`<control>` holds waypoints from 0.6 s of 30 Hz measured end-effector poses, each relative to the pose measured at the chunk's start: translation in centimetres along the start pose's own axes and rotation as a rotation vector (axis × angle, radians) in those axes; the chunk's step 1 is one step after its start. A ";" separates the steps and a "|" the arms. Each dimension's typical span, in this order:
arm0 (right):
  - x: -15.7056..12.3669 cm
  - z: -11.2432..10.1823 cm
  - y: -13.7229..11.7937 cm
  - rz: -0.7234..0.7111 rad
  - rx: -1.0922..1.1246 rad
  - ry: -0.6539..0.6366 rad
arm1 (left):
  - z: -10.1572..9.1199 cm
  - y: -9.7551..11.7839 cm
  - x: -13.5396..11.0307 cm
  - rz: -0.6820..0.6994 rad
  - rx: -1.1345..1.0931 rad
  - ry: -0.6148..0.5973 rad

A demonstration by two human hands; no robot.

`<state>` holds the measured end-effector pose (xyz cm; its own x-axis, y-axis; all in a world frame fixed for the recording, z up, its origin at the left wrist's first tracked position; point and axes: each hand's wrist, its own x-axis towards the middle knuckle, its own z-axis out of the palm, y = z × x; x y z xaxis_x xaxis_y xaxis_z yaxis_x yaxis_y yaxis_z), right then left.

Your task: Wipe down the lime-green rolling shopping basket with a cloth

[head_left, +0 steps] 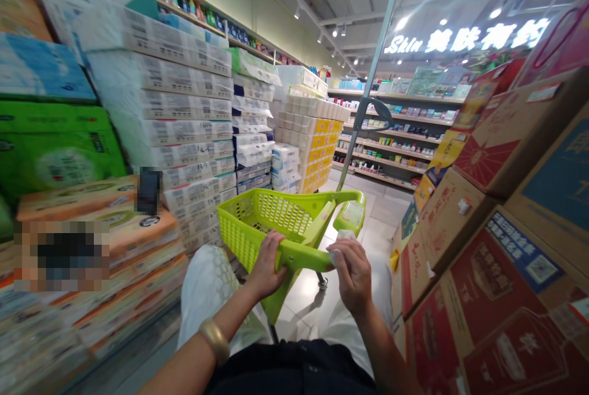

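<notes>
A lime-green plastic shopping cart (267, 217) stands between my knees, its basket to the left and its handle toward me. My left hand (267, 265) wraps around the handle's left end, next to the basket rim. At the other end of the green handle bar (306, 256), my right hand (352, 272) pinches a crumpled white tissue (344, 235). The tissue touches or lies very near the handle; its lower part is hidden by my fingers. Beyond it is the cart's green loop (352, 214) with a clear cover.
Wrapped paper packs (184, 94) are stacked high on the left, with orange tissue packs (151, 226) lower and nearer. Cardboard cartons (478, 211) line the right. A metal pole (375, 64) with a grey hook rises behind the cart. Stocked shelves (396, 131) stand at the back.
</notes>
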<state>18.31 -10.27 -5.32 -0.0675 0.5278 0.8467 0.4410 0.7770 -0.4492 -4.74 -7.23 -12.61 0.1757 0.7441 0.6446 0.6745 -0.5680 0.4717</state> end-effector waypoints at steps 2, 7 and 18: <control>-0.1 0.2 -0.4 -0.024 -0.007 -0.015 | -0.2 -0.3 0.0 0.012 -0.004 0.005; 0.3 0.6 -0.9 -0.037 -0.011 -0.049 | -0.4 -1.3 0.3 0.023 0.005 0.022; 0.7 3.1 -1.0 -0.082 -0.055 -0.087 | -2.5 -3.7 2.2 -0.030 0.031 -0.089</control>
<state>15.08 -9.58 -5.13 -0.1814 0.4929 0.8510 0.4788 0.8001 -0.3614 -8.60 -4.37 -11.45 0.2171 0.7895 0.5741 0.7021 -0.5349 0.4701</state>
